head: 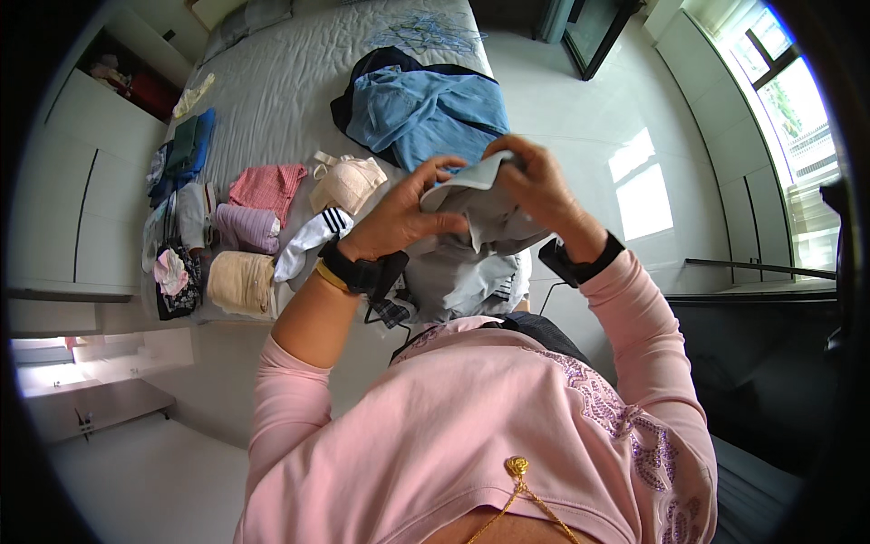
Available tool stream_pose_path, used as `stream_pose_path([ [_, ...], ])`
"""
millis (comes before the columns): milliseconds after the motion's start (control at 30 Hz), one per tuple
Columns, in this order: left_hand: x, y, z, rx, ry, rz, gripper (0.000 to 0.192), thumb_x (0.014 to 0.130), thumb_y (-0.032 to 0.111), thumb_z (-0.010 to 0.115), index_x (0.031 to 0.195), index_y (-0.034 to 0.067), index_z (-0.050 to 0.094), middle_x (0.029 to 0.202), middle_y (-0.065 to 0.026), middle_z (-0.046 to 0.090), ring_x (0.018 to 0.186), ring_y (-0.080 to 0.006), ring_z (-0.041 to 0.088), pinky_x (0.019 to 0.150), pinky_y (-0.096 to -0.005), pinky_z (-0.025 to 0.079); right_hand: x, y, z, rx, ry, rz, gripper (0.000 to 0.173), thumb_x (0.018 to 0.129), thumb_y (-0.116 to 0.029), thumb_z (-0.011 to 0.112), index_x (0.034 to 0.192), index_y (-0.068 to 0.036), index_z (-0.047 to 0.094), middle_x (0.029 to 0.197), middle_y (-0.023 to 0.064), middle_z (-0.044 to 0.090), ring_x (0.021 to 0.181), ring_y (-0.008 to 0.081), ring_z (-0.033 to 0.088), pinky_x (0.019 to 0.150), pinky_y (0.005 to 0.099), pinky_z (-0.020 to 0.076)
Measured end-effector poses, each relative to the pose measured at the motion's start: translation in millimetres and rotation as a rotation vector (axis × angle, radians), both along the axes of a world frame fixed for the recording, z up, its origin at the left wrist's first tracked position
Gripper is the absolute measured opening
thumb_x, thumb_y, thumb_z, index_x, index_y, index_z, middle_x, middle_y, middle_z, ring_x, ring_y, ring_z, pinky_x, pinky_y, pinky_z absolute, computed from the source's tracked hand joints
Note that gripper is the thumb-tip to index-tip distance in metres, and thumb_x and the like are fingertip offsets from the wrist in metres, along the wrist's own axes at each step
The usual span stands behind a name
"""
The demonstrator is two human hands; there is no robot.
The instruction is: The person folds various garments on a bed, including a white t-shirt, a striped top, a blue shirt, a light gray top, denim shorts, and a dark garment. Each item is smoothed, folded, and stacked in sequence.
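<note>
A pale grey collared garment is raised in front of me, its stiff collar-like edge curving up between my hands. My left hand holds the left end of that edge between thumb and fingers. The other end is pinched in my right hand, fingers bent over the cloth. Below the garment, close to my waist, lies a heap of grey and white clothes, partly hidden. Just beyond my hands, blue denim clothing lies over a dark garment on the bed.
On the bed, folded clothes line the left: a beige bundle, a purple striped roll, a red checked garment and a cream bra. Blue wire hangers lie at the far end. A dark glossy surface stands right.
</note>
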State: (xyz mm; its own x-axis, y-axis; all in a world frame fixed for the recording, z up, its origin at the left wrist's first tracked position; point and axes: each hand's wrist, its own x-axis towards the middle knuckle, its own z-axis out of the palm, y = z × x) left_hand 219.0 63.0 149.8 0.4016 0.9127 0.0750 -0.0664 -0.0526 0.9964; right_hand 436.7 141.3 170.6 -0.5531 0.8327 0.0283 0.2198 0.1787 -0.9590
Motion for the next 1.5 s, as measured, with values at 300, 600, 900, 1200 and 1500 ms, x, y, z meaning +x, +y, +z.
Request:
stream_pose_path([
  [300, -21.1, -22.3, -50.6, -0.224, 0.194, -0.086, 0.037, 0.080, 0.004, 0.073, 0.114, 0.002, 0.060, 0.106, -0.0041, 0.066, 0.102, -0.0108, 0.058, 0.094, -0.0294, 0.044, 40.5, 33.6, 32.3, 0.053, 0.389, 0.010, 0.020, 0.092, -0.013, 0.045, 0.102, -0.004, 0.059, 0.090, -0.0005, 0.060, 0.084, 0.0059, 0.055, 0.075, 0.0190, 0.0447],
  [600, -42.8, -30.7, -18.0, -0.002, 0.196, 0.226, 0.021, 0.085, 0.004, 0.068, 0.091, 0.007, 0.048, 0.081, 0.0031, 0.041, 0.076, -0.0063, 0.043, 0.070, -0.0207, 0.038, 87.6, 51.0, 23.3, 0.050, 0.471, -0.042, 0.018, 0.092, -0.021, 0.054, 0.103, -0.008, 0.060, 0.095, 0.0025, 0.060, 0.089, 0.0107, 0.059, 0.079, 0.0219, 0.0485],
  [900, 9.0, -37.5, -42.1, -0.120, 0.096, 0.092, 0.032, 0.080, 0.008, 0.073, 0.106, 0.006, 0.054, 0.084, 0.0006, 0.052, 0.075, -0.0066, 0.049, 0.066, -0.0223, 0.043, 75.8, 44.6, 1.3, -0.227, 0.746, 0.134, 0.013, 0.095, -0.008, 0.050, 0.105, -0.008, 0.059, 0.105, 0.0085, 0.064, 0.089, 0.0173, 0.065, 0.077, 0.0283, 0.0560],
  [1200, 41.7, -22.3, -85.3, 0.540, 0.651, 0.680, 0.055, 0.067, 0.011, 0.079, 0.114, 0.009, 0.049, 0.111, -0.0147, 0.049, 0.101, -0.0311, 0.052, 0.087, -0.0364, 0.044, 69.2, 51.2, -7.1, -0.402, 0.992, 0.441, 0.037, 0.088, -0.024, 0.068, 0.118, -0.011, 0.052, 0.110, 0.0168, 0.063, 0.097, 0.0263, 0.066, 0.074, 0.0365, 0.0594],
  [1500, 65.9, -13.4, -115.7, -0.149, -0.080, 0.336, 0.044, 0.077, 0.009, 0.073, 0.116, 0.005, 0.053, 0.101, -0.0066, 0.059, 0.095, -0.0172, 0.058, 0.086, -0.0301, 0.047, 65.1, 49.5, -14.5, -0.419, 1.050, 0.533, 0.051, 0.086, -0.027, 0.071, 0.128, -0.014, 0.045, 0.118, 0.0188, 0.059, 0.105, 0.0314, 0.062, 0.083, 0.0424, 0.0567],
])
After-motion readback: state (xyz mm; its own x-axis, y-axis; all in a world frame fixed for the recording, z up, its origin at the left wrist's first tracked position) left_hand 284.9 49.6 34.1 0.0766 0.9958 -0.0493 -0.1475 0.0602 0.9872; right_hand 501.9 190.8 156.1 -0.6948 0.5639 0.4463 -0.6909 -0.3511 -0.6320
